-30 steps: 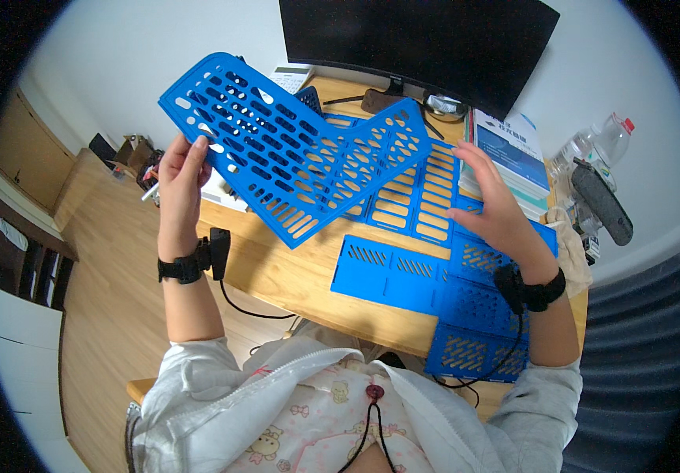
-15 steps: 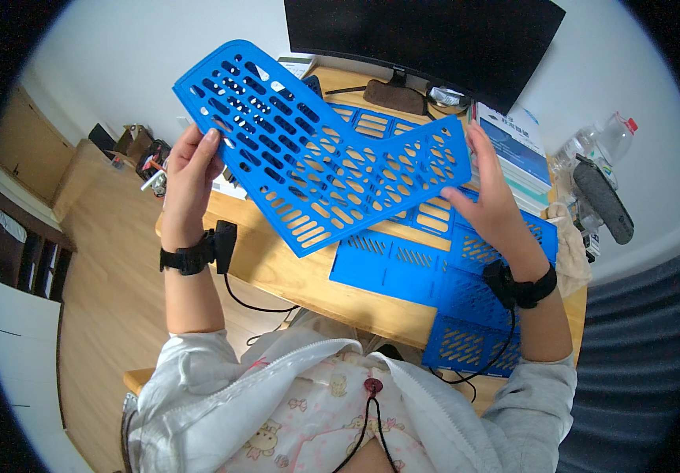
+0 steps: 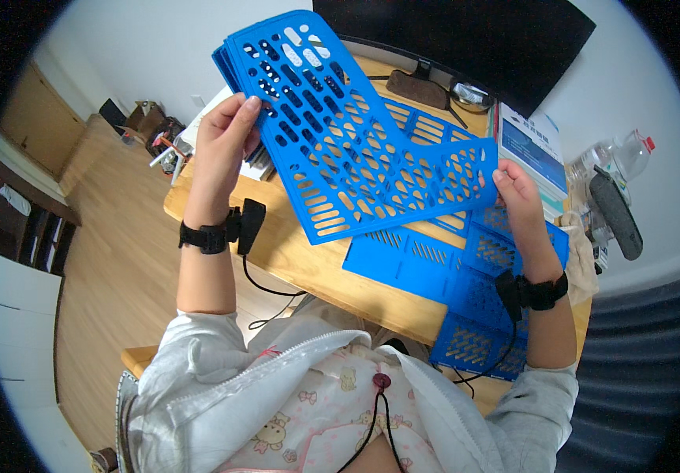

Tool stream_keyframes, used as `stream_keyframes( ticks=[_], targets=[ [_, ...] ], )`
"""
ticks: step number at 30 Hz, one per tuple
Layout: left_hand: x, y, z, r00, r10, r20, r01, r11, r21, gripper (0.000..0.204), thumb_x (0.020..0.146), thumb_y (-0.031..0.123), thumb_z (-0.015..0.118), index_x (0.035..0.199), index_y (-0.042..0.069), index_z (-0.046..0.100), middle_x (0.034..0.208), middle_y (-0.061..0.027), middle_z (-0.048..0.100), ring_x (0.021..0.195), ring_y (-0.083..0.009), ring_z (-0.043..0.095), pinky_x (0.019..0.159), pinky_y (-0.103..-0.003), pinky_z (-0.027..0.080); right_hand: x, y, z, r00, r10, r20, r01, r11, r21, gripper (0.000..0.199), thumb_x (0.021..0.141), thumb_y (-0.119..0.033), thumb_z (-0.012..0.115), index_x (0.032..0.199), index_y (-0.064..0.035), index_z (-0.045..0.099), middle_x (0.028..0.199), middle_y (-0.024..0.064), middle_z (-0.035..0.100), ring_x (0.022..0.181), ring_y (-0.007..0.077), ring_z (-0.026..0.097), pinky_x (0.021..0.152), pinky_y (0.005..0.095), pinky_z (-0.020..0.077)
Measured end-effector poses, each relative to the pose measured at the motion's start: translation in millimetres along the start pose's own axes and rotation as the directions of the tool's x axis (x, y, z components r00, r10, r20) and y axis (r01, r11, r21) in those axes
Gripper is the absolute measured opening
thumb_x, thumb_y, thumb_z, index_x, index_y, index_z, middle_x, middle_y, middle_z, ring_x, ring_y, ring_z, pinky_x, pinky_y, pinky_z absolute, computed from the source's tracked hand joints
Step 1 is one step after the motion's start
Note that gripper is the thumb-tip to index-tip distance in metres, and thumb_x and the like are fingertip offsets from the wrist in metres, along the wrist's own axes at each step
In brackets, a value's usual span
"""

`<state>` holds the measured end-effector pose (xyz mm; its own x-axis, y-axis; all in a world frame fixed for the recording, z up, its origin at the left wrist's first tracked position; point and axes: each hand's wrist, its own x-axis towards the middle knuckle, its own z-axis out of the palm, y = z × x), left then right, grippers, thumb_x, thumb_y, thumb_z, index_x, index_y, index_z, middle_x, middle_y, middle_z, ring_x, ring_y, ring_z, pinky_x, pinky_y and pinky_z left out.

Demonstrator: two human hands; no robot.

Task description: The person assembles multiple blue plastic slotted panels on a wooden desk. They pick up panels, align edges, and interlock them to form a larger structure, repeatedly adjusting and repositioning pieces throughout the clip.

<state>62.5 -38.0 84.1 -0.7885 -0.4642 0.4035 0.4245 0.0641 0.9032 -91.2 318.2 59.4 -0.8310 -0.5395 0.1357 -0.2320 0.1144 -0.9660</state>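
A large blue perforated plastic panel, bent in an L shape, is held up above the wooden desk. My left hand grips its left edge. My right hand pinches its right corner. Both wrists wear black bands with a cable. Under the raised panel, more blue slotted panels lie flat on the desk, partly hidden by it and by my right forearm.
A dark monitor stands at the back of the desk. A book stack, a clear plastic bottle and a dark grey handle-like object sit at the right. Wooden floor and small clutter lie to the left.
The raised panel has come closer and higher in view, tilting more upright. Both hands moved up with it; the right hand shifted from under the panel to its right corner.
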Motion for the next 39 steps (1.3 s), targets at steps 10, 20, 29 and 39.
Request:
stream_keyframes(
  ticks=[10, 20, 29, 39],
  targets=[
    [-11.9, -5.0, 30.4, 0.925, -0.115, 0.361, 0.065, 0.987, 0.148, 0.021, 0.083, 0.019, 0.063, 0.099, 0.005, 0.063, 0.089, -0.0054, 0.066, 0.080, -0.0113, 0.062, 0.073, -0.023, 0.050, -12.7, -26.9, -2.1, 0.992, -0.038, -0.124, 0.053, 0.992, 0.119, 0.025, 0.090, -0.023, 0.050, 0.107, -0.0055, 0.052, 0.088, -0.0039, 0.057, 0.075, 0.0021, 0.048, 0.066, 0.0175, 0.0371],
    [-8.4, -25.3, 37.3, 0.919, -0.219, 0.329, 0.218, 0.975, 0.041, 0.021, 0.085, 0.017, 0.061, 0.102, 0.004, 0.061, 0.092, -0.0068, 0.065, 0.083, -0.0139, 0.063, 0.074, -0.027, 0.053, -20.7, -18.3, -9.3, 0.998, -0.055, 0.024, 0.058, 0.991, -0.118, 0.013, 0.087, -0.012, 0.052, 0.093, -0.0013, 0.056, 0.079, -0.0035, 0.054, 0.071, 0.0027, 0.048, 0.062, 0.0180, 0.0388],
    [-20.7, -30.4, 47.3, 0.867, -0.355, 0.349, 0.342, 0.934, 0.101, 0.019, 0.086, 0.016, 0.058, 0.103, 0.006, 0.059, 0.092, -0.0068, 0.066, 0.080, -0.0120, 0.064, 0.068, -0.023, 0.053, -15.7, 10.9, -13.9, 0.995, 0.076, 0.059, -0.071, 0.994, -0.080, 0.020, 0.083, -0.006, 0.054, 0.103, -0.0007, 0.050, 0.081, -0.0001, 0.055, 0.072, 0.0061, 0.052, 0.062, 0.0190, 0.0424],
    [-33.3, -13.6, 60.4, 0.913, -0.212, 0.348, 0.188, 0.977, 0.100, 0.021, 0.088, 0.015, 0.056, 0.104, 0.002, 0.057, 0.093, -0.0046, 0.064, 0.080, -0.0103, 0.061, 0.070, -0.024, 0.052, -28.9, -24.0, 22.9, 0.926, -0.374, 0.046, 0.308, 0.681, -0.665, 0.059, 0.076, -0.006, 0.064, 0.128, -0.0032, 0.035, 0.122, 0.0171, 0.040, 0.079, 0.0143, 0.053, 0.068, 0.0254, 0.0469]
  ],
)
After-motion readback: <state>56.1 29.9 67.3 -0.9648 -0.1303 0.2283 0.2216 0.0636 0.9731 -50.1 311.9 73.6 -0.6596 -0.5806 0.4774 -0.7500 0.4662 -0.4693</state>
